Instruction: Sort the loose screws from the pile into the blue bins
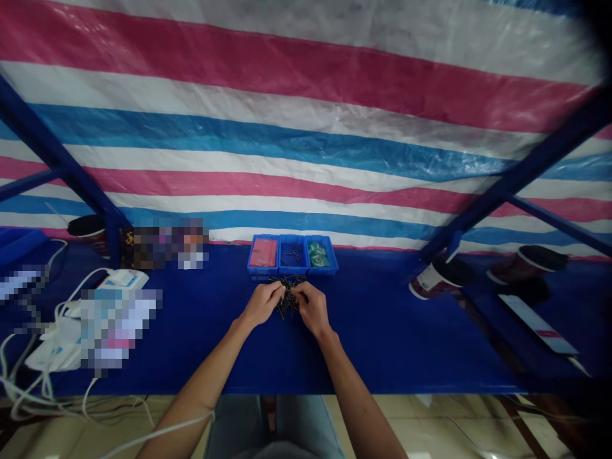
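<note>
My left hand and my right hand meet at the middle of the blue tabletop, fingers closed together over a loose heap of thin dark metal pins. Some pins stick out between and below my fingers. Whether either hand grips any pins is hidden. Just beyond the heap stand three joined blue plastic bins: the left bin holds a pink bag, the middle bin holds a few dark pins, and the right bin holds green packets.
Dark-topped paper cups stand at the right, near a flat phone-like slab. White cables and a white device lie at the left, beside pixelated objects. A striped tarpaulin and blue frame bars stand behind.
</note>
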Available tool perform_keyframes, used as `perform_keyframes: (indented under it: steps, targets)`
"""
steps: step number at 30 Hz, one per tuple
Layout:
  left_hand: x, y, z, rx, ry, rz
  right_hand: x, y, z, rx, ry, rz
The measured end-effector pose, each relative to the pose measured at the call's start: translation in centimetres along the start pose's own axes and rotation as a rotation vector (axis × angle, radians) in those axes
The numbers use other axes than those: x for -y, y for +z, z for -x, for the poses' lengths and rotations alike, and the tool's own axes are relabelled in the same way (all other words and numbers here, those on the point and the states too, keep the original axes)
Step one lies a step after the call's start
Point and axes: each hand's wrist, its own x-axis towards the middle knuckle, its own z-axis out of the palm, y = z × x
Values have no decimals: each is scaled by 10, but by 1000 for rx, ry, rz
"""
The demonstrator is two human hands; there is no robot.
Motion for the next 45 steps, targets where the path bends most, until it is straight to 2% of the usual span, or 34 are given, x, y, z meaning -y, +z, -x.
perform_keyframes:
  steps: [5, 7, 10, 12, 14, 16, 19, 24, 30, 34, 40, 45]
  targets:
    - [2, -1, -1, -135, -71, 164, 8, -12, -2, -167, -42, 95]
    - [3, -1, -1, -153, -85, 189, 16, -17, -10, -230, -43, 129]
    - [3, -1, -1, -141, -96, 171, 26, -20, -34, -370, 1, 152]
    - [4, -1, -1, -137, -102, 141, 25, -20, -54, -410, 21, 137]
    - [4, -1, -2, -137, -99, 115, 18, -20, -70, -357, 20, 108]
    - [4, -2, -2, -145, -91, 99, 7, -23, -73, -311, 26, 101]
    - [4, -3, -2, -166, -84, 88, -11, -30, -54, -282, 36, 123]
    - [4, -4, -2, -165, -85, 83, -31, -43, -12, 38, 7, 168]
    - [2, -4, -2, -178, -87, 66, -40, -45, -10, 177, 90, 87]
    - [2, -5, -3, -183, -85, 67, -42, -42, -10, 208, 100, 110]
    - [3, -5, -3, -176, -96, 78, -41, -40, -8, 223, 41, 166]
    - [5, -4, -2, -188, -105, 92, -40, -41, -10, 216, 33, 137]
